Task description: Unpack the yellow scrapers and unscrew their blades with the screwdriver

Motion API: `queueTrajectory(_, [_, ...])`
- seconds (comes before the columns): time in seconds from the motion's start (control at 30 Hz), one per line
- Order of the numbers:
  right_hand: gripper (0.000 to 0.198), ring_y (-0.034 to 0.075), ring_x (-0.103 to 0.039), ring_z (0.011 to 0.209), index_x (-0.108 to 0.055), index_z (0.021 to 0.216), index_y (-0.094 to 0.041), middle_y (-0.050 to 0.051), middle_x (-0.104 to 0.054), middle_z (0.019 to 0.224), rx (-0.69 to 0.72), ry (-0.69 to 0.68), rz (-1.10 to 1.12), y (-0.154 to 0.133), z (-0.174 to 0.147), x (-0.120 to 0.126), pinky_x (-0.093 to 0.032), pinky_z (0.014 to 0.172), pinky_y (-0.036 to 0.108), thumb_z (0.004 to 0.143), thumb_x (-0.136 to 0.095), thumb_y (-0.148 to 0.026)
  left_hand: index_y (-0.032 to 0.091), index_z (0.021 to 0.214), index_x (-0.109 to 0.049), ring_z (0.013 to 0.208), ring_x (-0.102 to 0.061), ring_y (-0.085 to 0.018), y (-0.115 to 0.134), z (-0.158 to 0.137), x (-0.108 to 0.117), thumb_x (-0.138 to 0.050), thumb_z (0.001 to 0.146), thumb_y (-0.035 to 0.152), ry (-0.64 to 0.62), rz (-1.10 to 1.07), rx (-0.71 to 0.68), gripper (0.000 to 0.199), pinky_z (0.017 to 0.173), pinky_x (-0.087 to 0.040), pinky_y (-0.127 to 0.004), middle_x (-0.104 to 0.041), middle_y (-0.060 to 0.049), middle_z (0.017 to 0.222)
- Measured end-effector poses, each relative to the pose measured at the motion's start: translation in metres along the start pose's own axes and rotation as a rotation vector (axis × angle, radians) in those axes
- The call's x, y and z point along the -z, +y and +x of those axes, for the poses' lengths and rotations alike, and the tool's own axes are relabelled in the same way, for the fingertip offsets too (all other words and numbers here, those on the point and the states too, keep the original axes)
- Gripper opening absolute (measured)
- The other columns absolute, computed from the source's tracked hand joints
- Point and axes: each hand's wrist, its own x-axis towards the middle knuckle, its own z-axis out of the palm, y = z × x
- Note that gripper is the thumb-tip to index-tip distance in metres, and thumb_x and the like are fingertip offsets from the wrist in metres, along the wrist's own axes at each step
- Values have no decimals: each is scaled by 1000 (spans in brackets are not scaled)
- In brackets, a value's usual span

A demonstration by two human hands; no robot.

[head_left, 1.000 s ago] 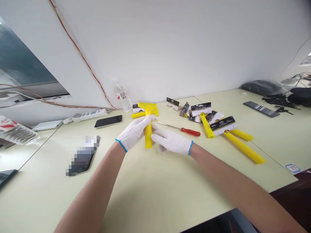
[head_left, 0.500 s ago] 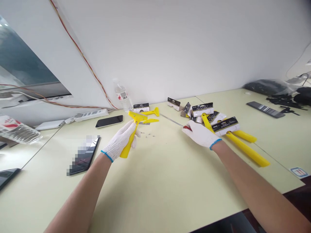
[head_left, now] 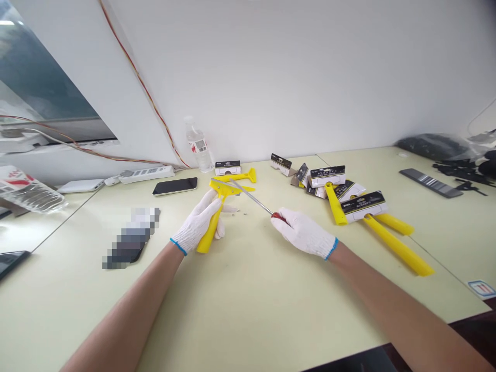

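Note:
My left hand (head_left: 201, 217), in a white knit glove, is closed around the handle of a yellow scraper (head_left: 211, 230), its wide head upward. My gloved right hand (head_left: 302, 230) grips the red handle of a screwdriver (head_left: 259, 201). The screwdriver's thin shaft points left and up, reaching over the scraper's head; I cannot tell whether its tip touches. Just behind lies another yellow scraper (head_left: 248, 176) beside a black-and-white card package (head_left: 228, 167). Several tiny bits (head_left: 240, 212) lie on the table by my left fingers.
Packaged yellow scrapers (head_left: 364, 206) lie piled on the right. A phone (head_left: 175, 186), a power strip (head_left: 147, 173) and a water bottle (head_left: 199, 147) stand along the wall. Left are a pixelated dark device (head_left: 132, 240) and a bottle lying down (head_left: 31, 191). Black parts (head_left: 461, 170) lie far right.
My right hand has moved left and slightly down, bringing the screwdriver's shaft across to the scraper's head. The left hand keeps its hold on the scraper. The view has shifted slightly.

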Motion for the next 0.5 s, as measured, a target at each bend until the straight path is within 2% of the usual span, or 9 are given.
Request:
queueTrajectory(0.23, [29,17,-56,69,-56,91,-20,3,-66,80,39,31,-101,1,1,-6,-34,69,31,109,-48,-42,30,162,-35,44,-56,-10,-11,3,-2,-53,104,54,37,0,-28,65,46,-50,-28,-75,-11,117])
queueTrajectory(0.43, [31,17,-58,71,-59,90,-20,2,-64,78,74,41,-88,2,2,-6,-36,70,31,108,-48,-43,34,164,-35,41,-54,-9,-7,4,-7,-52,105,58,50,14,-24,66,40,-43,-27,-74,-12,123])
queueTrajectory(0.5, [34,17,-56,72,-60,87,-20,2,-63,79,30,30,-25,0,1,0,-37,70,30,107,-50,-46,35,164,-35,41,-54,-10,-5,3,-7,-52,105,58,50,39,-17,66,41,-44,-28,-74,-11,124])
